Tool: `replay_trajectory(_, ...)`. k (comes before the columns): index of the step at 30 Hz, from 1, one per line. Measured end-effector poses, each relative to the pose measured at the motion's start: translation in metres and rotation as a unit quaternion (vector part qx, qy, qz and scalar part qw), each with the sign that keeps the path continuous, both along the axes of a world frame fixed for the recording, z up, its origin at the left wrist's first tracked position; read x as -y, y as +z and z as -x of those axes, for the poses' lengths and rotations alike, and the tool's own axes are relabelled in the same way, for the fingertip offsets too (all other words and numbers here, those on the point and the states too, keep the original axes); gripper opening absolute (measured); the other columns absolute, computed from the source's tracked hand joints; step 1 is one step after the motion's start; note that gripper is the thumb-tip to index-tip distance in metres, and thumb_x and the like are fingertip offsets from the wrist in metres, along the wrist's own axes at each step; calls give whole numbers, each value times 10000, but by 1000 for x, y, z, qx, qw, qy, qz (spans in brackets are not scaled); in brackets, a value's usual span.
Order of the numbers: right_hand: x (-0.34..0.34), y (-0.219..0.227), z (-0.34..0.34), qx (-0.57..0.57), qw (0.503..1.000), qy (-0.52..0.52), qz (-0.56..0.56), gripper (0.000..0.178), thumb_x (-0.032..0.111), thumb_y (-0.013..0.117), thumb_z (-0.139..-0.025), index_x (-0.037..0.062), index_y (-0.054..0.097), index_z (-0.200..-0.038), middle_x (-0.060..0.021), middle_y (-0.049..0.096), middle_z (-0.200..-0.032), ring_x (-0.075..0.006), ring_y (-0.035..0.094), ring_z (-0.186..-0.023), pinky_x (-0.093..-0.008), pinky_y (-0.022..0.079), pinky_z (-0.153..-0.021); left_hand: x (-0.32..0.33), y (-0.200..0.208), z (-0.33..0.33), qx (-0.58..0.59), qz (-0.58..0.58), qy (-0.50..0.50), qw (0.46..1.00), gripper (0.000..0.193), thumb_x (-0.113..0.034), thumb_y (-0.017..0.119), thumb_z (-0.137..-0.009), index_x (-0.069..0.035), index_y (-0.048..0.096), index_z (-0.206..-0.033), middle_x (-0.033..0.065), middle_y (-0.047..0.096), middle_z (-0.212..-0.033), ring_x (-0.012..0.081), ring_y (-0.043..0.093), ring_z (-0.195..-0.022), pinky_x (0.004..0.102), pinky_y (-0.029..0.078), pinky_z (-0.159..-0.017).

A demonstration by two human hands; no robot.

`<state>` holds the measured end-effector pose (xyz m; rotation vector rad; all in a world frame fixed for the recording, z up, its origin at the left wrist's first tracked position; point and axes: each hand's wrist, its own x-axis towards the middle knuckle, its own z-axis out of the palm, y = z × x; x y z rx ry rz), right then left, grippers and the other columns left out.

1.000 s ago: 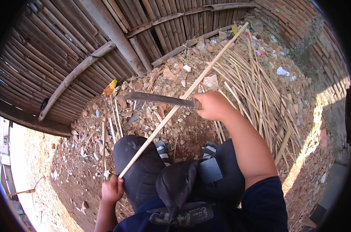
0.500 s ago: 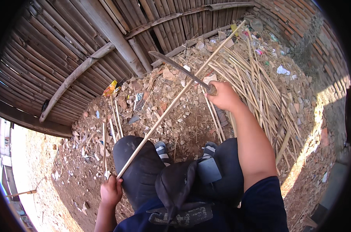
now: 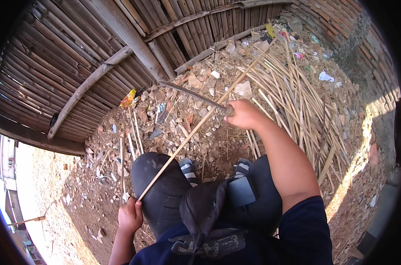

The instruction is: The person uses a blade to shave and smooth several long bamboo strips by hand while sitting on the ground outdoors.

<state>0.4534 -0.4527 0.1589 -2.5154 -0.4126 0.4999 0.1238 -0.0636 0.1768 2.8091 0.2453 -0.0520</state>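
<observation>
A long, pale bamboo strip [image 3: 191, 136] slants from the lower left up to the far right, passing over my left thigh. Its near end is gripped in my left hand [image 3: 130, 215], fingers closed round it. My right hand [image 3: 243, 114] is wrapped round the handle of a machete [image 3: 194, 94], whose long dark blade points to the far left. The blade crosses the strip close to the handle; whether it touches the strip I cannot tell. The strip's far end lies over the edge of a heap of similar strips [image 3: 300, 104].
A bamboo wall [image 3: 68, 66] with thick poles stands at the far left, a brick wall [image 3: 337, 26] at the far right. Stones, scraps and a yellow wrapper [image 3: 128, 99] litter the dirt. Several thin strips [image 3: 133, 134] lie beyond my left knee.
My right hand has come nearer and to the left with the machete, so the blade now crosses the strip lower down. The strip's far end has dropped slightly.
</observation>
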Motion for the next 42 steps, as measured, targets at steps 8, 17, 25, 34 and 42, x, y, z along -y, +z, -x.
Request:
replay_trajectory(8, -16, 10, 9, 24, 995, 93, -5, 317, 269, 741, -845, 81, 713, -1098, -202, 724, -964, -386, 694, -958, -477, 545, -846, -16, -13, 2, -25, 18, -6, 1000, 360, -303, 489, -1063, -42, 512, -817, 232, 584, -643, 490, 611, -653, 546, 467, -573)
replay_trajectory(17, -36, 27, 22, 10, 998, 46, 50, 320, 228, 707, -840, 102, 709, -1134, -176, 728, -1027, -356, 699, -982, -459, 547, -881, -2, -2, 3, -17, -42, 8, 999, 313, -299, 508, -1049, -61, 545, -850, 229, 606, -639, 485, 620, -625, 564, 485, -560)
replay_trajectory(25, -7, -9, -11, -18, 995, -78, -56, 305, 211, 704, -829, 48, 707, -1086, -187, 730, -977, -357, 703, -938, -446, 549, -846, -12, -7, -6, -10, -36, -4, 999, 303, -292, 532, -1042, -63, 546, -844, 220, 600, -629, 478, 619, -614, 560, 486, -555)
replay_trajectory(34, -28, -9, 1, -57, 992, 111, 3, 429, 255, 726, -802, 92, 710, -1199, -203, 721, -1091, -387, 691, -1010, -441, 553, -900, -15, -9, -9, -8, -25, -16, 1000, 300, -292, 544, -1038, -65, 542, -841, 216, 594, -615, 478, 616, -611, 556, 477, -545)
replay_trajectory(42, -48, 5, 19, 16, 998, 68, -8, 319, 197, 703, -787, 94, 711, -1089, -179, 728, -1046, -381, 692, -1007, -465, 554, -881, -7, -2, -12, -6, -24, 1, 1000, 298, -287, 562, -1029, -69, 534, -828, 213, 595, -611, 468, 621, -602, 553, 481, -541)
